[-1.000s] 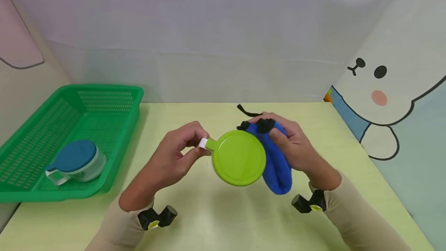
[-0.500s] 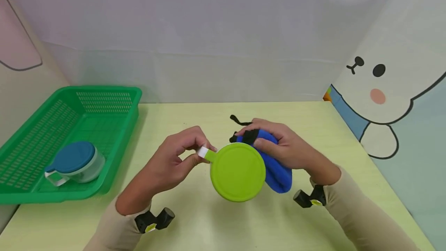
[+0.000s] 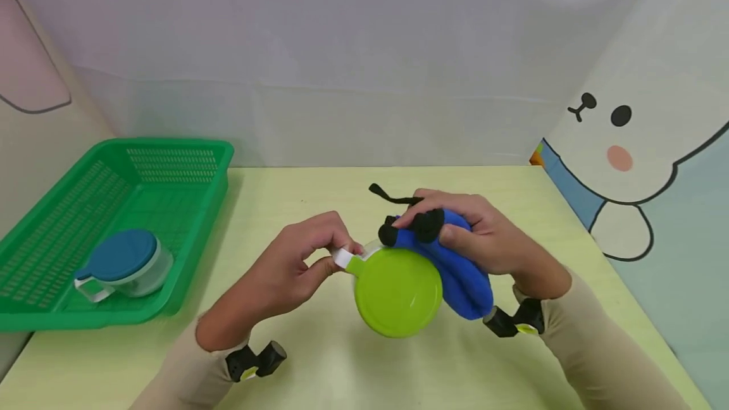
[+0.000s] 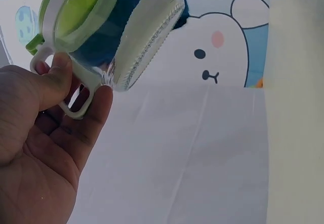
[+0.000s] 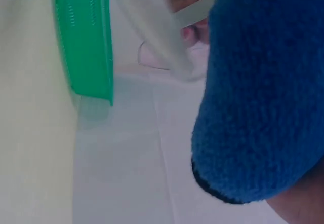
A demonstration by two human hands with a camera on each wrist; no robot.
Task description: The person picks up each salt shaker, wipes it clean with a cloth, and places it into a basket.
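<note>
Above the table, my left hand (image 3: 296, 261) pinches the white handle (image 4: 78, 113) of a clear jar with a lime-green lid (image 3: 398, 293). The jar is tilted, its lid facing the head camera. In the left wrist view the clear wall and ridged base edge (image 4: 152, 41) show. My right hand (image 3: 484, 233) grips a bunched blue cloth (image 3: 464, 280) with black trim and a black loop (image 3: 393, 196). The cloth lies against the jar's far right side and partly covers the lid's edge. In the right wrist view the cloth (image 5: 263, 92) hides most of the right hand.
A green plastic basket (image 3: 219, 207) stands at the left of the pale yellow table (image 3: 296, 359). In it sits another clear jar with a blue lid (image 3: 124, 254) and white handle. A white sheet (image 3: 353, 62) hangs behind, and a cartoon-printed panel (image 3: 672, 144) stands on the right.
The jar has come lower, nearer the person, and shifted slightly right, its tilt changing. The right hand and cloth moved down, then slightly right, along the jar. The blue-lidded jar stays put.
</note>
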